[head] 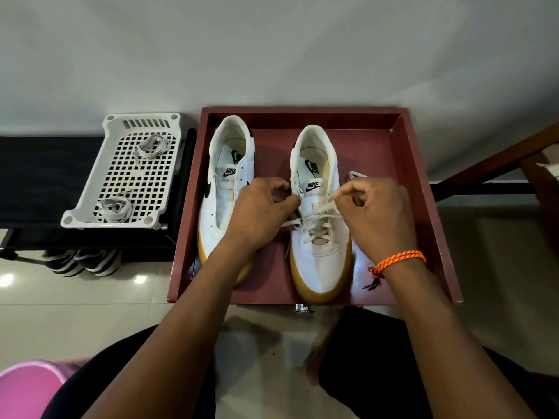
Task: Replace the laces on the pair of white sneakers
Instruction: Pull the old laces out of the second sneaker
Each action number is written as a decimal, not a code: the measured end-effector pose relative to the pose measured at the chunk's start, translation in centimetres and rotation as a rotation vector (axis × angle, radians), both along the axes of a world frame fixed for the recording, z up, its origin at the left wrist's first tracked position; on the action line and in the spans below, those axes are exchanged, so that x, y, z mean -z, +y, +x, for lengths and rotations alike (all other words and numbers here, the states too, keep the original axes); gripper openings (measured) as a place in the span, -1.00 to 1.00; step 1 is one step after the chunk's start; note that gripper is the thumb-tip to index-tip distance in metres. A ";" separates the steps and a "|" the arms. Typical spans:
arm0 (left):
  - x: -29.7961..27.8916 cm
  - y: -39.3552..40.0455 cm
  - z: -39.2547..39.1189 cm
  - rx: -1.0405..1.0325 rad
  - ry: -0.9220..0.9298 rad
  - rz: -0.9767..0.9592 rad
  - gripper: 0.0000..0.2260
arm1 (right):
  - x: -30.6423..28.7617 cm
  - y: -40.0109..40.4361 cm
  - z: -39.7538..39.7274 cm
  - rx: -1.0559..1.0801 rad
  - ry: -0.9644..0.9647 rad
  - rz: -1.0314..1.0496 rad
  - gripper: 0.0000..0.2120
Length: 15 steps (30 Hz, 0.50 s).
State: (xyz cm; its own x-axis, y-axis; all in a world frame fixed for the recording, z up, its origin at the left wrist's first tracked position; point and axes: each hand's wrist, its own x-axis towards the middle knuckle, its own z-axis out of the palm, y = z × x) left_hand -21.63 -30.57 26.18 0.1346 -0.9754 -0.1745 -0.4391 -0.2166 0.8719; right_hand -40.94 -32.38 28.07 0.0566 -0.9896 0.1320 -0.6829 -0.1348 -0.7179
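Two white sneakers with gum soles stand side by side in a dark red tray (423,207), toes toward me. The left sneaker (225,189) has no lace in its eyelets. An off-white lace (319,220) crosses the lower eyelets of the right sneaker (320,261). My left hand (260,213) pinches the lace and the shoe's left eyelet edge near the tongue. My right hand (378,213) is shut on the other lace end, pulling it up to the right. A loose lace end (357,174) lies beyond my right hand.
A white perforated basket (90,189) to the left holds two bundled laces (151,148) (113,208) and sits on a black rack. Dark slippers (81,261) lie under the rack. A pink tub (27,388) is at bottom left. A wooden frame stands at right.
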 end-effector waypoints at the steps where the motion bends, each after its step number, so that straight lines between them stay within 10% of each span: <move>1: 0.0 0.0 0.0 -0.003 0.004 0.000 -0.92 | 0.1 0.1 0.2 -0.022 -0.018 0.006 -0.81; 8: -0.1 0.0 -0.1 -0.007 -0.015 -0.004 -0.90 | 2.6 1.7 2.6 -0.200 0.267 0.123 -0.79; 15: -0.6 0.3 -0.3 0.000 0.081 0.032 -0.89 | 0.3 0.1 0.7 0.046 0.021 0.031 -0.73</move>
